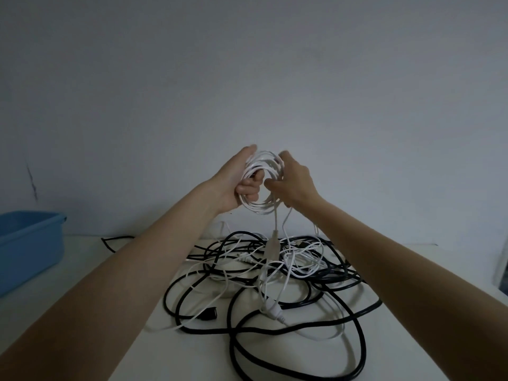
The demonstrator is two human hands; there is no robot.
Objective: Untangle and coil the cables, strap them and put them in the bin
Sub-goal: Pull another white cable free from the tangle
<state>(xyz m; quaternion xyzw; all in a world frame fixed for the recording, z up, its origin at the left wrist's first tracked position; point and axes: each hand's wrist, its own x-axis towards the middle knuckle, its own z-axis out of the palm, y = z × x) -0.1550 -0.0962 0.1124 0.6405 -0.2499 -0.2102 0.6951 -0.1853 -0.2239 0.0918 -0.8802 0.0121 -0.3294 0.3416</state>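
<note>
Now coiling: your left hand (pixel 242 182) grips white coil (pixel 261 207), right hand (pixel 295 182) pinches its strand at frame centre. Next, wind hanging tail (pixel 275 229), then strap.

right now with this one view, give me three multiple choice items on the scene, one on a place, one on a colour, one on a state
1. Where is the blue bin?
A. at the left edge of the table
B. at the right edge
C. under the tangle

2. What colour is the coil held up between the hands?
A. black
B. white
C. red

3. What state is the pile of cables on the table in?
A. strapped
B. in the bin
C. tangled

Answers: 1 A, the bin sits far left. 2 B, the loops that the left hand and right hand grip are white. 3 C, black and white cables cross loosely on the table.
</note>
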